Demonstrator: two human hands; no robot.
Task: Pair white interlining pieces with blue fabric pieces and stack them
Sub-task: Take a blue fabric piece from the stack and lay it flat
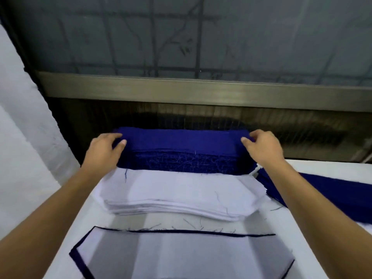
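Nearest item: paired set [191, 256], white interlining laid over blue fabric, with a thin blue margin showing along its far and left edges. How many pairs lie under it cannot be told.

Desk [322, 167]: white top, carries everything listed.

Blue stack [181, 150]: thick, at the far edge of the desk, frayed side facing the person.

Interlining stack [177, 190]: white, many layers, between the blue stack and the paired set.

Blue pieces [322, 192]: a lower pile to the right, just beside the interlining.

Left hand [104, 148] and right hand [263, 147]: fingers curled over opposite ends of the blue stack's top, thumbs on its near face; whether one layer or several is taken cannot be told.

Threads [193, 224]: loose, on the desk.

Progress, judged: early, both supply stacks remain tall. Containers: none visible.
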